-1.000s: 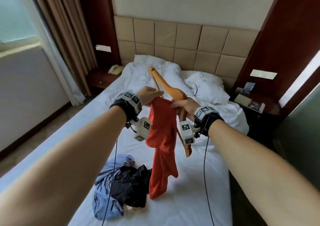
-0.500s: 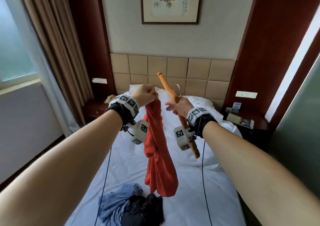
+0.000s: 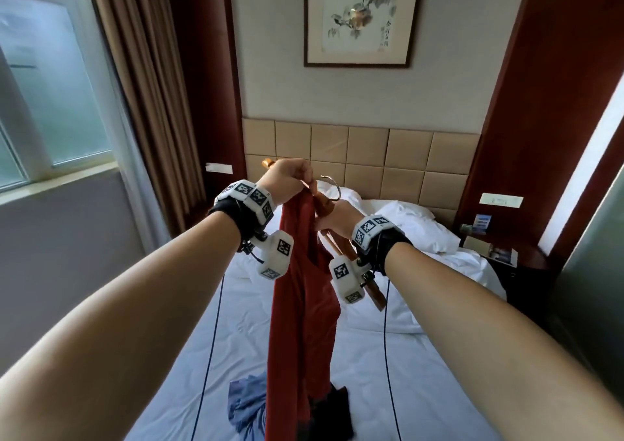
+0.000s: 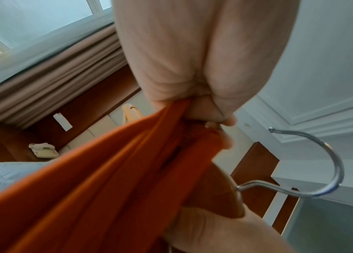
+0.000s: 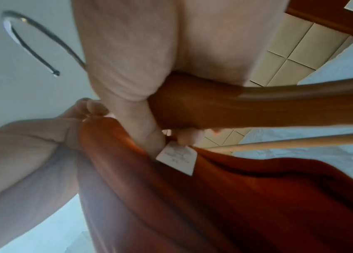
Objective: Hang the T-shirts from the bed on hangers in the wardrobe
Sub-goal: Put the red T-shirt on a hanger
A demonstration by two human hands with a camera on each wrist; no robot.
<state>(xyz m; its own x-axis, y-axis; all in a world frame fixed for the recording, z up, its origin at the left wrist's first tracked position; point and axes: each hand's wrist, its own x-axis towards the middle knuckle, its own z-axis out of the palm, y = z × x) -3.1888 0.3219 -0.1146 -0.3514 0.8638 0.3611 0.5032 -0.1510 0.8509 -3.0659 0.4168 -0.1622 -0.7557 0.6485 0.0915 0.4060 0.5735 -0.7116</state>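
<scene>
Head view, writing: the framed picture [image 3: 359,17] on the wall carries a few brush characters at its right edge, too small to read; the square black-and-white markers on both wristbands hold no words.
Head view, left hand: the left hand [image 3: 287,179] is raised over the bed [image 3: 422,373], fingers curled tight round the top edge of the red T-shirt [image 3: 302,305].
Head view, right hand: the right hand [image 3: 334,218] is just beside it and lower, closed round the wooden hanger [image 3: 373,294], whose metal hook [image 3: 332,189] rises between the two hands.
Head view, shirt: it hangs straight down from the hands, its lower end near a blue garment [image 3: 246,407] and a black garment [image 3: 334,413] lying on the sheet.
Left wrist view, grip: fingers [image 4: 225,133] and thumb pinch bunched red cloth; the hook curves out to the right, apart from them.
Left wrist view, room: a pale telephone [image 4: 43,150] sits on the bedside table.
Right wrist view, label: a white tag [image 5: 176,159] is sewn at the shirt's collar, its print blurred past reading.
Right wrist view, grip: the thumb [image 5: 147,130] presses the collar by the tag while the palm wraps the hanger's wooden body.
</scene>
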